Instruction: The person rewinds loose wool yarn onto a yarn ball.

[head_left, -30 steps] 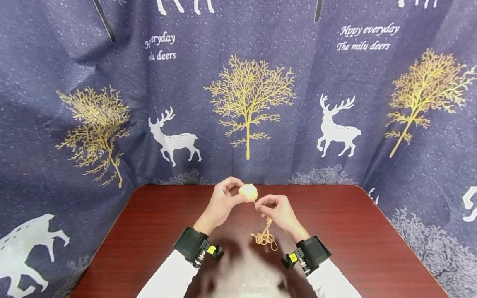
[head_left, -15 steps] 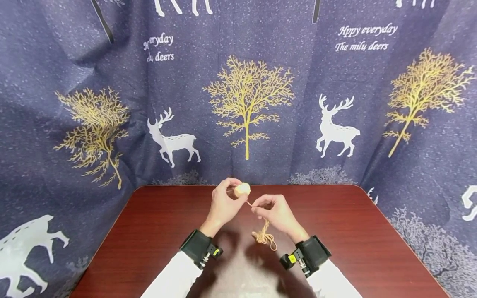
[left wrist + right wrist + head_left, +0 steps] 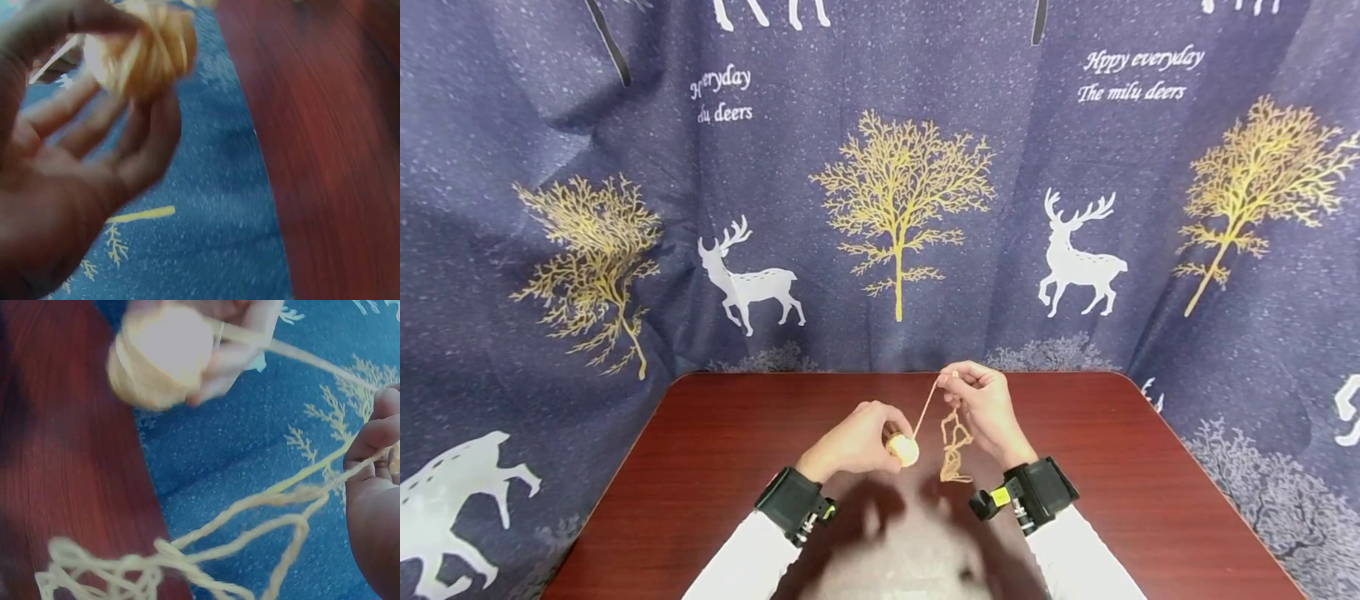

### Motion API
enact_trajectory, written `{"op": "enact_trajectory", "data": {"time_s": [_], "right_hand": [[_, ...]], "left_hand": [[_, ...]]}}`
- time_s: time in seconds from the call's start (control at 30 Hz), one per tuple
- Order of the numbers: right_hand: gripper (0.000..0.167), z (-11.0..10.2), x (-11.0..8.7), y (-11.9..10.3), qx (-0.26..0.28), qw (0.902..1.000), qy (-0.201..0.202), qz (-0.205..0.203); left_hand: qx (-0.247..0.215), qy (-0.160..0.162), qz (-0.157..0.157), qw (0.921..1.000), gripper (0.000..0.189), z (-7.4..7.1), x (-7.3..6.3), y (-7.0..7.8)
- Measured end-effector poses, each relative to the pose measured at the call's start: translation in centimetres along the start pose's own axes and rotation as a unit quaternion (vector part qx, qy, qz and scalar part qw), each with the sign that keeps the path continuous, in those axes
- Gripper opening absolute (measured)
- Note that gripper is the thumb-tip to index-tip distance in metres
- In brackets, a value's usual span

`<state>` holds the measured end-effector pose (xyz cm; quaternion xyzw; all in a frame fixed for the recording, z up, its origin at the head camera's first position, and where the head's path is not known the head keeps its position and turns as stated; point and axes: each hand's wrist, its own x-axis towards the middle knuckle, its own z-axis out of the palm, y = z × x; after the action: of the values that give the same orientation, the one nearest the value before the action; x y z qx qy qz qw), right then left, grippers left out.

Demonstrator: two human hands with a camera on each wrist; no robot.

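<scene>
A small pale-yellow ball of yarn (image 3: 903, 450) is gripped between the thumb and fingers of my left hand (image 3: 859, 440). The left wrist view shows strands wound round the ball of yarn (image 3: 153, 53), slightly blurred. From the ball a taut strand (image 3: 927, 408) rises to my right hand (image 3: 988, 408), which pinches it between thumb and fingertips. Below the right hand hangs a loose tangle of yarn (image 3: 956, 454); the right wrist view shows its loops (image 3: 119, 572) close up. Part of the right hand (image 3: 381, 487) is cut off there.
Beneath both hands lies a red-brown wooden table (image 3: 715, 467) with rounded far corners. A dark blue curtain (image 3: 865, 67) printed with deer and trees hangs behind it. Each wrist wears a black strap with a small camera (image 3: 1037, 492).
My left hand has come down and nearer with the ball, turning over. The right hand has gone up and right, drawing out a longer strand and lifting the tangle.
</scene>
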<state>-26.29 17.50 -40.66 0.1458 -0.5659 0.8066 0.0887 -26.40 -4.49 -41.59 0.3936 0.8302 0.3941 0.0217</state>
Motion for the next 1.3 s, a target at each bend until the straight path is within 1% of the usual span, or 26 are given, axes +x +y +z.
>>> {"op": "enact_trajectory", "data": {"time_s": [0.03, 0.1, 0.17, 0.2, 0.23, 0.3, 0.37, 0.4, 0.47, 0.5, 0.57, 0.6, 0.63, 0.67, 0.7, 0.73, 0.77, 0.83, 0.9, 0.97, 1.0, 1.07, 1.1, 1.17, 1.23, 1.3], "right_hand": [[0.015, -0.2, 0.1, 0.1, 0.007, 1.0000, 0.004, 0.001], [0.011, -0.6, 0.3, 0.5, -0.010, 0.9997, 0.019, 0.008], [0.004, -0.9, 0.3, 0.9, -0.060, 0.9974, 0.036, 0.019], [0.005, -1.0, 0.3, 1.2, -0.087, 0.9951, 0.040, 0.026], [0.009, -1.0, 0.2, 1.4, -0.117, 0.9916, 0.042, 0.035], [0.014, -1.1, 0.0, 1.7, -0.170, 0.9831, 0.042, 0.054], [0.015, -1.1, -0.4, 1.9, -0.209, 0.9752, 0.028, 0.068], [0.013, -1.1, -0.5, 2.0, -0.229, 0.9705, 0.018, 0.072], [0.010, -0.9, -0.8, 2.1, -0.268, 0.9609, -0.010, 0.070], [0.009, -0.8, -0.9, 2.1, -0.286, 0.9560, -0.029, 0.061], [0.008, -0.6, -1.1, 2.0, -0.315, 0.9458, -0.071, 0.037], [0.008, -0.5, -1.2, 1.9, -0.324, 0.9411, -0.092, 0.023], [0.008, -0.3, -1.4, 1.7, -0.329, 0.9378, -0.111, 0.010], [0.009, -0.2, -1.4, 1.6, -0.330, 0.9353, -0.127, 0.000], [0.009, -0.1, -1.5, 1.3, -0.327, 0.9347, -0.139, -0.006], [0.010, 0.0, -1.6, 1.1, -0.325, 0.9339, -0.148, -0.012], [0.011, 0.1, -1.7, 0.8, -0.321, 0.9344, -0.154, -0.016], [0.012, 0.2, -1.7, 0.4, -0.301, 0.9407, -0.156, -0.019], [0.011, 0.2, -1.6, 0.0, -0.280, 0.9479, -0.149, -0.025], [0.009, 0.1, -1.5, -0.2, -0.264, 0.9541, -0.138, -0.032], [0.008, 0.0, -1.4, -0.3, -0.257, 0.9569, -0.130, -0.034], [0.007, -0.1, -1.3, -0.4, -0.241, 0.9628, -0.117, -0.036], [0.008, -0.2, -1.2, -0.4, -0.231, 0.9662, -0.109, -0.037], [0.010, -0.3, -1.0, -0.4, -0.205, 0.9741, -0.090, -0.033], [0.013, -0.5, -0.8, -0.3, -0.175, 0.9817, -0.071, -0.025], [0.014, -0.6, -0.6, 0.0, -0.159, 0.9858, -0.051, -0.019]], "left_hand": [[-0.035, -0.020, 0.011, 0.9991, 0.030, -0.1, 0.0, 0.2], [-0.113, -0.041, 0.035, 0.9921, 0.031, -0.2, -0.1, 0.6], [-0.180, -0.035, 0.061, 0.9811, 0.032, -0.4, -0.1, 1.1], [-0.203, -0.019, 0.076, 0.9761, 0.034, -0.6, 0.0, 1.3], [-0.221, 0.004, 0.090, 0.9712, 0.034, -0.7, 0.1, 1.6], [-0.258, 0.062, 0.108, 0.9580, 0.035, -1.0, 0.4, 2.0], [-0.290, 0.133, 0.106, 0.9417, 0.036, -1.2, 0.8, 2.3], [-0.310, 0.168, 0.098, 0.9306, 0.036, -1.3, 1.0, 2.5], [-0.354, 0.236, 0.071, 0.9022, 0.036, -1.4, 1.4, 2.6], [-0.368, 0.268, 0.054, 0.8887, 0.036, -1.4, 1.5, 2.6], [-0.390, 0.319, 0.022, 0.8634, 0.034, -1.3, 1.8, 2.4], [-0.393, 0.338, 0.011, 0.8550, 0.033, -1.2, 1.9, 2.2], [-0.388, 0.354, 0.000, 0.8509, 0.033, -1.0, 2.0, 2.0], [-0.372, 0.367, -0.007, 0.8525, 0.032, -0.9, 2.0, 1.7], [-0.350, 0.376, -0.012, 0.8580, 0.031, -0.8, 2.1, 1.4], [-0.318, 0.381, -0.014, 0.8680, 0.031, -0.7, 2.1, 1.1], [-0.276, 0.384, -0.014, 0.8812, 0.032, -0.5, 2.0, 0.8], [-0.174, 0.379, -0.010, 0.9086, 0.032, -0.2, 1.8, 0.2], [-0.079, 0.354, -0.003, 0.9318, 0.034, 0.1, 1.6, -0.3], [-0.004, 0.309, 0.002, 0.9510, 0.034, 0.4, 1.3, -0.7], [0.018, 0.280, 0.004, 0.9599, 0.034, 0.5, 1.1, -0.7], [0.037, 0.210, 0.008, 0.9769, 0.033, 0.6, 0.9, -0.7], [0.036, 0.173, 0.007, 0.9841, 0.032, 0.6, 0.7, -0.6], [0.026, 0.104, 0.013, 0.9942, 0.031, 0.5, 0.6, -0.3], [-0.007, 0.040, 0.025, 0.9989, 0.031, 0.3, 0.5, 0.0], [-0.049, -0.008, 0.042, 0.9979, 0.031, 0.1, 0.4, 0.4]]}}
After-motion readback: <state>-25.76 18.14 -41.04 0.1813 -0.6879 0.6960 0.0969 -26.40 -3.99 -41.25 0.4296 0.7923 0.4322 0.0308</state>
